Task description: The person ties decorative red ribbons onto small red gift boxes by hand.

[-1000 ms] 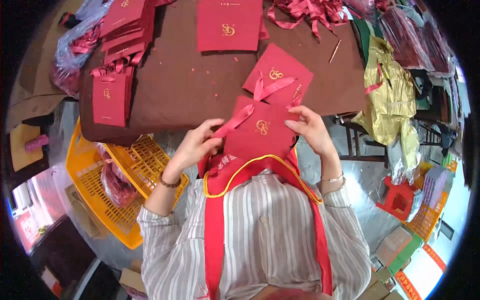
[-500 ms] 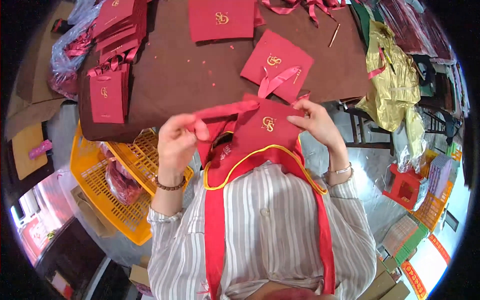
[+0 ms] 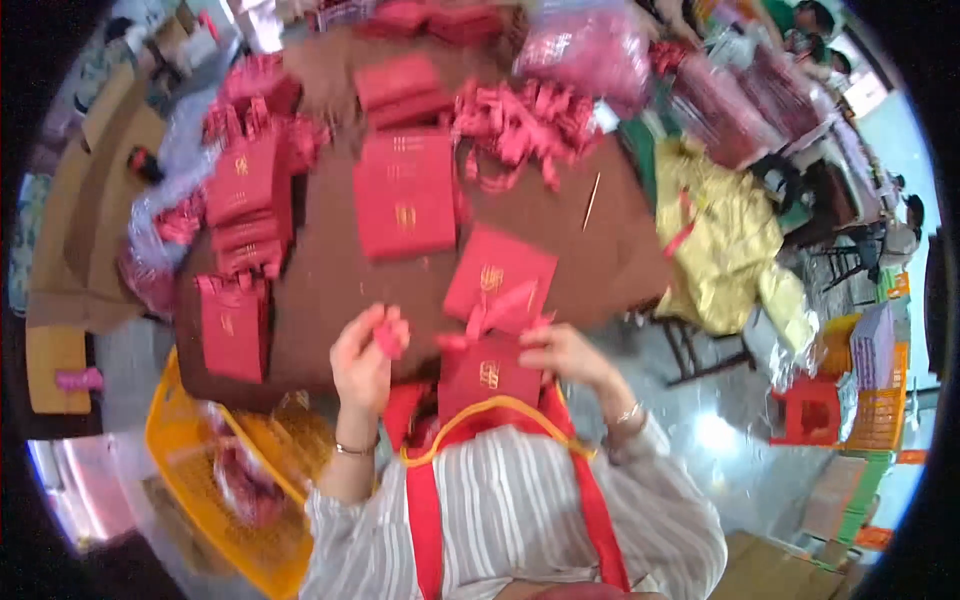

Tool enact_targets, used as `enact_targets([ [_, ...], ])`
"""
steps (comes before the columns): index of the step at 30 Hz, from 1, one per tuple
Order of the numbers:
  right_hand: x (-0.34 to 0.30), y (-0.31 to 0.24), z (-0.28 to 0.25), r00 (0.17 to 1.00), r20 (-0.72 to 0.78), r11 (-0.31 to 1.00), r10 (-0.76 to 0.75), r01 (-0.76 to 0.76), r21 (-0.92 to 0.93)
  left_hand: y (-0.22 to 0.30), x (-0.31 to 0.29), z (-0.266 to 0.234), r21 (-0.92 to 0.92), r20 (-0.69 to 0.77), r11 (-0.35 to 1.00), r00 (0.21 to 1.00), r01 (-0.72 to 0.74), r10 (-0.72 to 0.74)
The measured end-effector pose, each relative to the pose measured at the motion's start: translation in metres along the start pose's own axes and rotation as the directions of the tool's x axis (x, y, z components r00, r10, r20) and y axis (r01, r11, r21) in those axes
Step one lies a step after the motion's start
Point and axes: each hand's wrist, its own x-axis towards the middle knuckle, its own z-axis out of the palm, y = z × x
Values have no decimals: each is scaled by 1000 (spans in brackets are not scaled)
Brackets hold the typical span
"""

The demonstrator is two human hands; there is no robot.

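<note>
A small red paper gift bag (image 3: 485, 372) with a gold emblem rests against my red apron (image 3: 500, 424) at the table's near edge. My right hand (image 3: 568, 358) grips its upper right edge between thumb and fingers. Raised to the left of the bag, my left hand (image 3: 363, 362) pinches a red ribbon (image 3: 388, 341); its run toward the bag is blurred. Just beyond lies another red bag (image 3: 500, 272), tilted, a pink-red ribbon bow (image 3: 503, 308) across its lower part.
The brown-covered table (image 3: 325, 330) carries stacks of red bags (image 3: 245, 205), a larger red bag (image 3: 405, 195), a heap of ribbons (image 3: 525, 125) and a thin gold stick (image 3: 591, 203). Gold wrapping (image 3: 715, 235) hangs at the right edge. A yellow basket (image 3: 170, 440) stands below left.
The view has tilted up, showing more of the table's far side. My left hand still holds the ribbon, and my right hand stays at the bag's right edge.
</note>
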Motion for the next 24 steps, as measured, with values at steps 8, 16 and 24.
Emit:
enact_targets([
  [8, -2, -3, 5, 992, 21, 992, -122, 121, 21, 19, 25, -4, 371, -105, 910, 965, -187, 241],
  [16, 9, -3, 11, 992, 20, 992, -123, 122, 33, 14, 25, 36, 128, -32, 980, 989, 150, -147],
  [24, 43, 9, 11, 965, 2, 964, -264, 264, 22, -18, 16, 60, 667, 157, 735, 939, 127, -304],
])
